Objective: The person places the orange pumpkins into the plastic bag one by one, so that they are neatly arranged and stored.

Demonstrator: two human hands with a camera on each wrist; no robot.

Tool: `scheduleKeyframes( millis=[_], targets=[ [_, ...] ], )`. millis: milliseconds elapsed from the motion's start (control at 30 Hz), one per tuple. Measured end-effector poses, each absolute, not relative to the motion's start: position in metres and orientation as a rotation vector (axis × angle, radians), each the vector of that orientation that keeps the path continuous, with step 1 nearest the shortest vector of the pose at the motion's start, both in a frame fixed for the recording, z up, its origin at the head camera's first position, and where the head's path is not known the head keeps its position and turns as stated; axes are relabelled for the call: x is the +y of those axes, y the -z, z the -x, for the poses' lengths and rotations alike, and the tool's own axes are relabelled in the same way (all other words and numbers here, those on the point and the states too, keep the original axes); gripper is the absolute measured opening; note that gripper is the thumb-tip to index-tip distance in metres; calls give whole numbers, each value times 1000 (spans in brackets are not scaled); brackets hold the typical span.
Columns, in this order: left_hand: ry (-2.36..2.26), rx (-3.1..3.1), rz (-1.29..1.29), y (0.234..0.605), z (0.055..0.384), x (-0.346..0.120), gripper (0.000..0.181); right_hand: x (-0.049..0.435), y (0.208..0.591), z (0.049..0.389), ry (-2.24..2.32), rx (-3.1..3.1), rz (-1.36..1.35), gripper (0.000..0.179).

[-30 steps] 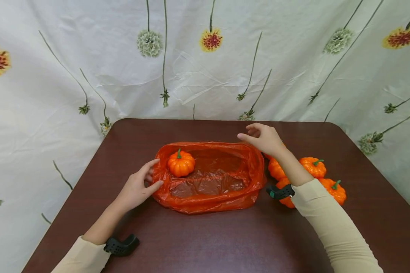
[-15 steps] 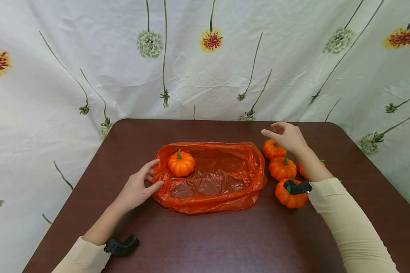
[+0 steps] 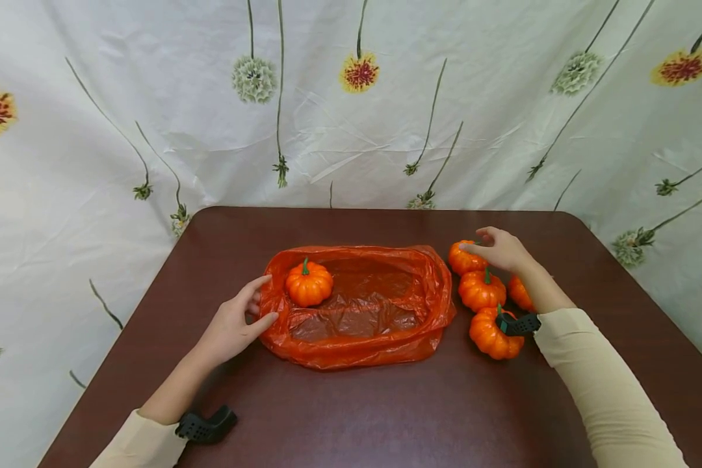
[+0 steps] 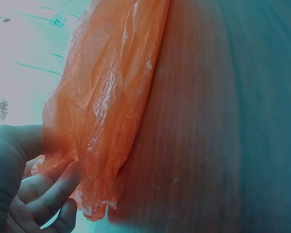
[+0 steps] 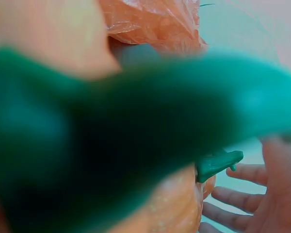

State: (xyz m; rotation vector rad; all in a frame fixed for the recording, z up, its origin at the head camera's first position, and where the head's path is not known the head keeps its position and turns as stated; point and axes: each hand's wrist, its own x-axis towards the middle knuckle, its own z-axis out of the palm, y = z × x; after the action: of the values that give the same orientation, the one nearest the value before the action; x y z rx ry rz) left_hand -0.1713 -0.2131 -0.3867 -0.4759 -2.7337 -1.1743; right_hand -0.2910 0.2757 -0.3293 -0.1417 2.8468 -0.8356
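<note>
An orange-red plastic bag (image 3: 351,351) lies on the table with its mouth spread wide. Inside it, near the left end, sits a small orange pumpkin (image 3: 309,286) with a green stem. My left hand (image 3: 231,325) holds the bag's left edge between thumb and fingers; the left wrist view shows the fingers bent against the film. My right hand (image 3: 506,252) is over the farthest pumpkin (image 3: 465,258) of the group on the right, its fingers spread apart and gripping nothing. Whether it touches that pumpkin I cannot tell. A dark, blurred shape covers much of the right wrist view.
Beside the bag's right end are more pumpkins: a middle one (image 3: 482,290), a near one (image 3: 494,333) and another (image 3: 520,294) partly behind the right forearm. The dark brown table (image 3: 351,416) ends at a flower-printed white cloth (image 3: 351,143).
My right hand has moved right from above the bag's far right corner, then lowered toward the farthest pumpkin. The left hand and the bag have stayed in place.
</note>
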Motion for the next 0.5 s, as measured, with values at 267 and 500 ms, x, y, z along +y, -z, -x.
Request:
scheduleKeyframes(
  millis=[267, 500],
  targets=[
    [1174, -2730, 482, 388, 172, -214, 63, 278, 341, 294, 727, 2812, 205, 85],
    [1176, -2729, 480, 389, 172, -214, 63, 274, 346, 294, 715, 2797, 152, 85]
  ],
)
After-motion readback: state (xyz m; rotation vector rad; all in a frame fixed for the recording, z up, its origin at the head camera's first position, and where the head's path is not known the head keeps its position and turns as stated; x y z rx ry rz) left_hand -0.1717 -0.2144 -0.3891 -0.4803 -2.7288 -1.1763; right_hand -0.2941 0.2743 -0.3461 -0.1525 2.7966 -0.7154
